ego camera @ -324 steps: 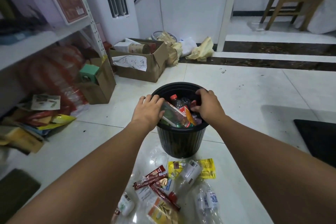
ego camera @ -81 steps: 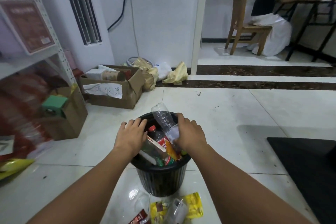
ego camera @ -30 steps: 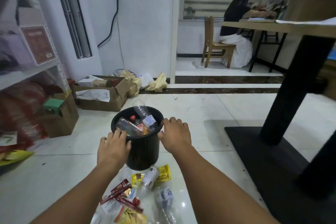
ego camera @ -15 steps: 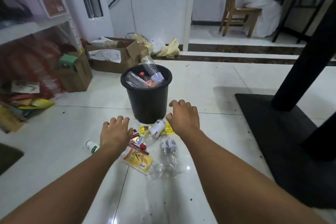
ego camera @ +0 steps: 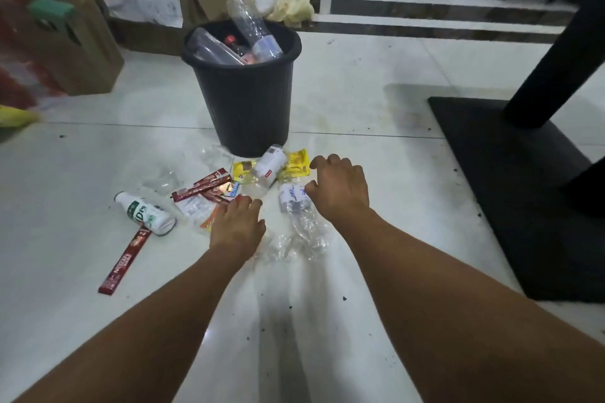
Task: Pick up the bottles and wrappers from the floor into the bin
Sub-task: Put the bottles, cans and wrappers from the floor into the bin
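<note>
A black ribbed bin (ego camera: 248, 98) stands on the white floor with clear bottles (ego camera: 252, 29) sticking out of its top. In front of it lies a litter pile: a white bottle (ego camera: 147, 213), red stick wrappers (ego camera: 203, 186), a long red wrapper (ego camera: 126, 261), yellow wrappers (ego camera: 298, 163), a white-labelled bottle (ego camera: 271, 164) and a crushed clear bottle (ego camera: 299, 222). My left hand (ego camera: 237, 226) hovers over the wrappers, fingers apart, holding nothing. My right hand (ego camera: 339, 188) is above the crushed bottle's label end, fingers curled, nothing gripped.
Cardboard boxes (ego camera: 75, 42) and a shelf stand at the left and behind the bin. Crumpled yellow and white bags (ego camera: 291, 3) lie against the wall. A black table base and post (ego camera: 523, 147) fill the floor at the right. A wooden chair stands far back.
Both hands left the bin's rim and dropped toward the litter on the floor. The view tilted down and came closer to the pile. A clear bottle now stands in the bin.
</note>
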A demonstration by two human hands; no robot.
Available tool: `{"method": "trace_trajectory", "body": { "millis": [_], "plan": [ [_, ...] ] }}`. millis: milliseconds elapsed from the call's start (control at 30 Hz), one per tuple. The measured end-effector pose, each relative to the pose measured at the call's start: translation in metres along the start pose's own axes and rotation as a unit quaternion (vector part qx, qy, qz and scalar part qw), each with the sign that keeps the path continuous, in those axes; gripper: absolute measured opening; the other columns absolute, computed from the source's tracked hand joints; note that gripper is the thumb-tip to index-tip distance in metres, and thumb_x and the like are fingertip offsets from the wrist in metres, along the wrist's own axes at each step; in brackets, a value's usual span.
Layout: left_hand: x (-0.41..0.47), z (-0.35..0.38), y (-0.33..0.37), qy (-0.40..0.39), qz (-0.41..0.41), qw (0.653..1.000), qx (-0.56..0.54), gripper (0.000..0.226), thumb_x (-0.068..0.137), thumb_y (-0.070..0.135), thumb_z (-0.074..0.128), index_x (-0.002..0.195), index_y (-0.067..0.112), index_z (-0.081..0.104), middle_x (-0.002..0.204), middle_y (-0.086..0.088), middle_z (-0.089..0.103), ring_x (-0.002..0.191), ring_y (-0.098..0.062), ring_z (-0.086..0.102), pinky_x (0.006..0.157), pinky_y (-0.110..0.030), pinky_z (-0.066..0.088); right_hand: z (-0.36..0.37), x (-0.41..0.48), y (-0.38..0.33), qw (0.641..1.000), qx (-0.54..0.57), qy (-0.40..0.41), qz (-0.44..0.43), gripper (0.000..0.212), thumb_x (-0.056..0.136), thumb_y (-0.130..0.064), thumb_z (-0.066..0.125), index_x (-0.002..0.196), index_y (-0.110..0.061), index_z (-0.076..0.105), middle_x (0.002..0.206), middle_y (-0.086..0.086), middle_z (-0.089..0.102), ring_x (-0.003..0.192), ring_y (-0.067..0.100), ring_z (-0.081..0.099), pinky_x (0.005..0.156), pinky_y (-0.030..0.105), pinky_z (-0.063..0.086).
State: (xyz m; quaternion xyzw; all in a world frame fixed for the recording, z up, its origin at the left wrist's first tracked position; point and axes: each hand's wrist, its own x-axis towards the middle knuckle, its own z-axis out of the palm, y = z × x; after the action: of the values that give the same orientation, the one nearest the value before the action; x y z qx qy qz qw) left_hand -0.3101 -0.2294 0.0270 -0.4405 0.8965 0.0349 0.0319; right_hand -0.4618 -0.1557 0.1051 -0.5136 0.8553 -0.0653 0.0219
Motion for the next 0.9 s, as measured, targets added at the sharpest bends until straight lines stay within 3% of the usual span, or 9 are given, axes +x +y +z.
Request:
{"method": "trace_trajectory", "body": {
  "millis": [200,367,600,733,900],
  "plan": [
    [-0.016,0.065,-0.007,-0.05,0.018,0.999,-0.01,0.057,0.097,0.042,0.036,0.146,0.018,0.02,0.152,-0.003,0.024,0.136,-0.023,0.027,0.111,-0.037,0.024,0.034,0.007,0.006,1.0,-0.014,-0.016,0.008,0.039,0.095,-0.031,0.045,0.131,-0.017,0.047,0.126,0.007,0.052,0.115,0.027,0.048,0.094,0.037,0.035],
    [-0.019,0.093,-0.032,-0.092,0.045,0.993,0.051,0.089,0.088,0.056,0.048,0.15,0.024,-0.007,0.159,-0.003,-0.009,0.147,-0.027,0.001,0.117,-0.045,0.009,0.058,0.007,0.005,0.999,-0.005,-0.033,0.011,0.039,0.094,-0.032,0.046,0.131,-0.018,0.048,0.126,0.007,0.052,0.116,0.027,0.048,0.094,0.037,0.034],
    [0.014,0.091,-0.048,-0.134,0.092,0.984,0.073,0.108,0.079,0.044,0.068,0.149,0.026,-0.013,0.158,0.0,-0.019,0.146,-0.027,-0.011,0.117,-0.049,0.002,0.071,0.013,0.006,0.999,-0.003,-0.038,0.012,0.039,0.094,-0.033,0.046,0.13,-0.018,0.049,0.124,0.007,0.053,0.114,0.028,0.049,0.092,0.037,0.034],
    [0.025,0.094,-0.05,-0.173,0.105,0.978,0.05,0.109,0.078,0.037,0.072,0.149,0.028,-0.01,0.159,0.002,-0.013,0.147,-0.026,-0.001,0.116,-0.048,0.011,0.072,0.019,0.009,0.999,-0.004,-0.042,0.012,0.04,0.094,-0.034,0.046,0.131,-0.018,0.048,0.125,0.007,0.052,0.116,0.028,0.047,0.093,0.037,0.034],
    [0.021,0.102,-0.053,-0.134,0.113,0.984,0.01,0.097,0.078,0.032,0.072,0.15,0.026,0.008,0.154,0.0,0.018,0.133,-0.024,0.025,0.107,-0.036,0.026,0.076,0.023,0.016,0.998,-0.01,-0.051,0.025,0.041,0.094,-0.035,0.046,0.131,-0.017,0.047,0.126,0.007,0.051,0.116,0.028,0.046,0.093,0.037,0.034]
  ]
}}
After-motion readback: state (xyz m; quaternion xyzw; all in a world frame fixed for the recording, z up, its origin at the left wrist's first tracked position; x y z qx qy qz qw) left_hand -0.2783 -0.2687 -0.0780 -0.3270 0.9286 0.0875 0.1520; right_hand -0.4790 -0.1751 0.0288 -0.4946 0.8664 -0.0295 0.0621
